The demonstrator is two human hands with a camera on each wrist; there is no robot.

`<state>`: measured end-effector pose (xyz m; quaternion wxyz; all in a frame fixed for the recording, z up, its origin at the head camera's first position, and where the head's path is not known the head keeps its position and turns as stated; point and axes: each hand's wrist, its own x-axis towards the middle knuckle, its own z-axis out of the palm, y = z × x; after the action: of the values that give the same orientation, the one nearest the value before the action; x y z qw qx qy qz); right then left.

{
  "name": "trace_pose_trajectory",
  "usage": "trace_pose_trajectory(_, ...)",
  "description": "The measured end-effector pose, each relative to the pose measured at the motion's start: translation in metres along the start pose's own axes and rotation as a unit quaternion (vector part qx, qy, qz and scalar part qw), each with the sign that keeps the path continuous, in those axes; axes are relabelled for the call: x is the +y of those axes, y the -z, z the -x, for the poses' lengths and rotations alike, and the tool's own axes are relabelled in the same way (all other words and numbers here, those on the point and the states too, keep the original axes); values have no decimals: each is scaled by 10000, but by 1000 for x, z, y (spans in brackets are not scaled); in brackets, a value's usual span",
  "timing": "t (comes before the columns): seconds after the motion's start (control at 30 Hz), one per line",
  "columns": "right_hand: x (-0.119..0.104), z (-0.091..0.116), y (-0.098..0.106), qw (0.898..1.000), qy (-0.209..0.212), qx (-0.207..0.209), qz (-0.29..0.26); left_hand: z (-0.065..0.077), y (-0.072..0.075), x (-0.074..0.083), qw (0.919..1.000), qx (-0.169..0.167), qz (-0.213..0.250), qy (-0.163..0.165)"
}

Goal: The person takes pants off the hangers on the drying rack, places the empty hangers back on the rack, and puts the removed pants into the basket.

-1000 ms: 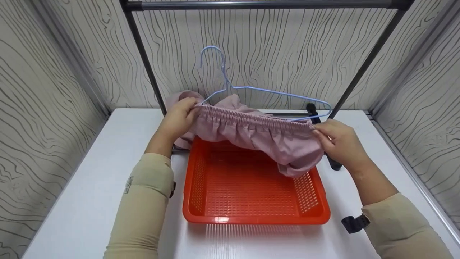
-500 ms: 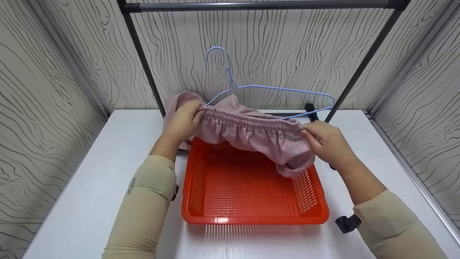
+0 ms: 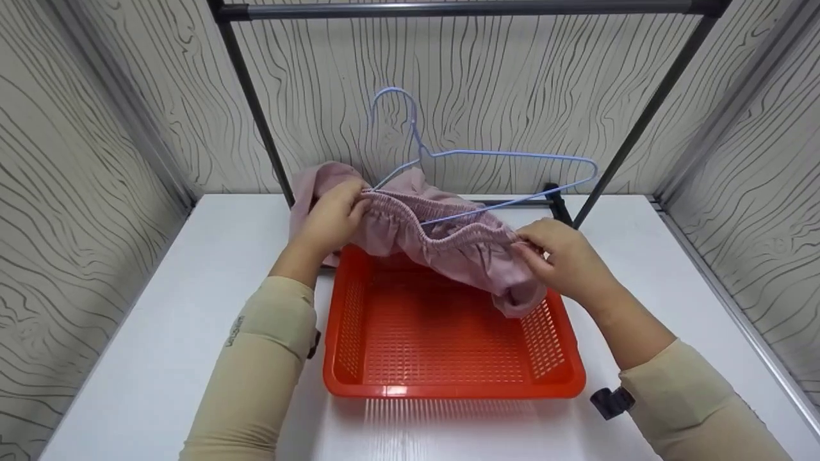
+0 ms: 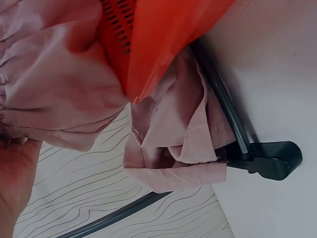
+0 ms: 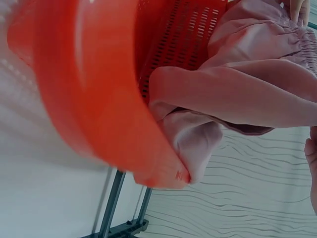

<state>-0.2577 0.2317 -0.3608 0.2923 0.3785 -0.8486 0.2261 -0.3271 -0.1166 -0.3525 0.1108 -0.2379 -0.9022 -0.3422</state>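
Pink pants (image 3: 467,266) with a gathered elastic waistband sag over the back of the red basket. My left hand (image 3: 336,214) grips the left end of the waistband, by the spot where the blue wire hanger (image 3: 512,153) enters it. At the other end, my right hand (image 3: 560,259) pinches the waistband between thumb and fingers. The hanger's left part is hidden inside the pants; its right corner sticks out above the right hand, hook upward. In the left wrist view a folded part of the pants (image 4: 183,114) hangs behind the basket, by the rack's foot.
The red perforated basket (image 3: 455,390) stands on the white table (image 3: 192,307) below the hands. A dark rack has its top bar (image 3: 474,9) across the back, with a post on each side and a black foot (image 3: 558,203) at right. Patterned panels enclose the table.
My right hand has moved left and slightly down with its end of the waistband, which now slackens and gapes. More of the hanger's lower bar shows. The hanger has shifted slightly right.
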Motion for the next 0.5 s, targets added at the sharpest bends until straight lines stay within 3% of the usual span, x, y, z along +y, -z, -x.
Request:
trace_pose_trajectory(0.1,-3,-1,-3,9997,63,-212,-74,1,-2,1,10000,-75,-23,8)
trace_pose_trajectory(0.27,-8,0,-6,9952,-35,-960,-165,3,-4,3,9997,-196,-78,-131)
trace_pose_trajectory(0.4,-13,1,-7,9827,-303,-1774,-442,3,-4,5,9995,-240,-99,-203)
trace_pose_trajectory(0.5,-16,0,-6,9675,-546,-2324,-829,4,-4,5,9994,-252,-106,-190)
